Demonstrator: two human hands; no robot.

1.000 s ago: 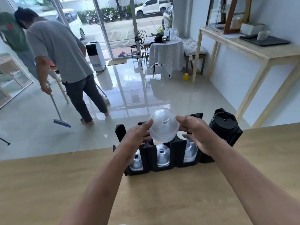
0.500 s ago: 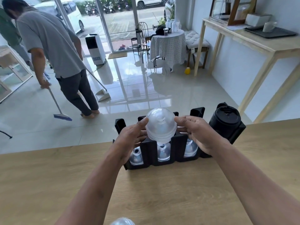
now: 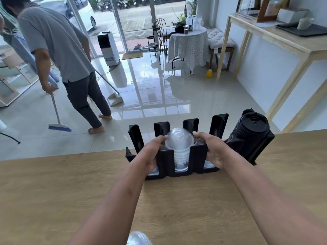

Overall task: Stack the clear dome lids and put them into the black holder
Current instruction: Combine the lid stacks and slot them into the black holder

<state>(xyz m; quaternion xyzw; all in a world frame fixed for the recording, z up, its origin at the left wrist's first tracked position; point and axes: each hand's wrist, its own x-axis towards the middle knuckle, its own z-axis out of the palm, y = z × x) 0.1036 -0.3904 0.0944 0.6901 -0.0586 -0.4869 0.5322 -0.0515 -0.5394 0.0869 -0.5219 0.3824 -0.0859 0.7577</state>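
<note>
A black holder [image 3: 167, 161] with several upright slots stands at the far edge of the wooden counter [image 3: 53, 188]. A stack of clear dome lids [image 3: 179, 141] sits partly down in the holder's middle slot, dome end up. My left hand [image 3: 152, 152] grips the stack's left side and my right hand [image 3: 211, 150] grips its right side. Clear lids also show low in the left and right slots, mostly hidden by my hands. More clear dome lids [image 3: 138, 238] lie at the counter's near edge, cut off by the frame.
A stack of black lids [image 3: 251, 129] fills the holder's rightmost slot. Beyond the counter, a person [image 3: 58, 50] sweeps the tiled floor with a broom [image 3: 59, 126]. A tall wooden table [image 3: 283, 38] stands on the right.
Both hands have lowered the dome-lid stack from above the holder down into its middle slot. The sweeping person has stepped to the right.
</note>
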